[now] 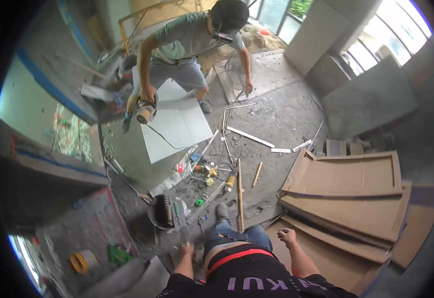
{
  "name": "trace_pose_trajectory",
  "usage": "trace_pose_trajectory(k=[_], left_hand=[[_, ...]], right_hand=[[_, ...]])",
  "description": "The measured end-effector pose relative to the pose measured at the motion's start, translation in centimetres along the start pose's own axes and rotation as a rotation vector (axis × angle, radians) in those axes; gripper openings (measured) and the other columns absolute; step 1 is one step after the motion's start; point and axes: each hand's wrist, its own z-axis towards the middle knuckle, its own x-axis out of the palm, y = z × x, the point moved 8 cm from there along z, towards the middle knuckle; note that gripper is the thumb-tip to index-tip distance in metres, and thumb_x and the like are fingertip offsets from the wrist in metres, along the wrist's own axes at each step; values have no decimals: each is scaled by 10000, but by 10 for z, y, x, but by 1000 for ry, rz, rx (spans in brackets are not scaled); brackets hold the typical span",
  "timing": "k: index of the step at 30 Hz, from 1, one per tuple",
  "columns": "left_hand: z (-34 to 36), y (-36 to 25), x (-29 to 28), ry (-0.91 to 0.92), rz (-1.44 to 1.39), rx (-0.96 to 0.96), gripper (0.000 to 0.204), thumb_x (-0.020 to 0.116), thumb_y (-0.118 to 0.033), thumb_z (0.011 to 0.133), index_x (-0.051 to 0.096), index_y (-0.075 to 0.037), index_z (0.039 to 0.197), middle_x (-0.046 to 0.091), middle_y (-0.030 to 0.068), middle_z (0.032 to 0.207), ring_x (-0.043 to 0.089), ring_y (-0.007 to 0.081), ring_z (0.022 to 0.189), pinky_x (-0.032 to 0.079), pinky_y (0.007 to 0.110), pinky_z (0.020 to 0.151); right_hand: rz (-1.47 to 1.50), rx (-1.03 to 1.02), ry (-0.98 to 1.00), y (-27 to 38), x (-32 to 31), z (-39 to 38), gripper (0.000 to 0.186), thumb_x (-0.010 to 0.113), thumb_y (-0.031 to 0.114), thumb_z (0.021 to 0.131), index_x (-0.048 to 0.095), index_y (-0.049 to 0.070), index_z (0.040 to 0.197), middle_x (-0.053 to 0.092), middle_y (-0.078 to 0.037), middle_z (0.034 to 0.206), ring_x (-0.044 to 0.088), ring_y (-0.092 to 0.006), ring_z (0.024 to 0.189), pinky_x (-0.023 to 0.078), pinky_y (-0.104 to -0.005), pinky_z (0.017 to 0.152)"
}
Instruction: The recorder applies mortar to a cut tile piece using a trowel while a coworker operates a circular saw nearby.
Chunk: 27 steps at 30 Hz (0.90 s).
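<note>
On the person's black shirt (pixel 256 270) there are pale purple letters (pixel 269 284), big and partly cut by the folds; other labels are too small or blurred to read.

The L hand (pixel 187 250) is low, L of the body, and blurred. A long grey flat tool (pixel 183 230) points away from it, w/ its near end at the fingers; I cannot tell if the hand grips it or only touches it. Just beyond, a black bucket (pixel 153 214) stands w/ a dark toothed piece (pixel 167 210) at its R side.

The R hand (pixel 287 236) is R of the body, in front of brown cardboard sheets (pixel 353 176) in this view. Its fingers are bent inward, but how tightly, and if smth is inside, I cannot tell.

The surface is a rough grey floor (pixel 286 119), dusty, w/ white strips (pixel 251 136), a long wooden stick (pixel 241 198), a short wooden stick (pixel 257 174) and a yellow-handled tool (pixel 232 178) lying approx. in the middle.

Farther back, a co-worker (pixel 189 35) bends over a large pale slab (pixel 177 126), w/ a corded power tool (pixel 146 113) in one hand. Grey panels (pixel 368 99) lean at the R side of the rm, nr a bright window (pixel 388 35). Lower L, a yellow bucket (pixel 83 261) lies nr a green object (pixel 120 254).
</note>
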Motion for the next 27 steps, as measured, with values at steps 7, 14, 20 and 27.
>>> trace_pose_trajectory(k=[7,14,20,27], left_hand=[[-49,-241,120,-43,-251,382,393,733,-367,945,595,-5,1009,639,102,661,618,216,448,490,381,409],[-98,-358,199,-122,-340,355,414,785,-367,907,598,3,901,673,132,705,670,271,531,531,419,477],[-170,-413,288,-474,-280,196,517,757,-478,862,692,17,997,730,284,969,696,490,956,539,552,813],[-235,-637,377,-210,-446,351,436,751,-417,899,664,4,971,731,187,794,728,337,668,566,459,649]], right_hand=[[-319,-188,-1,206,-58,160,330,666,278,982,734,-13,841,730,-100,758,669,-177,627,498,-323,561],[-81,0,310,312,-79,380,308,647,274,1024,711,-13,1114,741,-118,850,713,-197,687,588,-330,609],[-293,-81,611,496,-78,479,355,631,300,1028,706,-20,1164,752,-140,906,725,-213,733,598,-331,683],[-536,-174,956,611,22,470,384,639,315,1028,714,-40,1152,757,-150,930,734,-208,754,600,-317,691]])
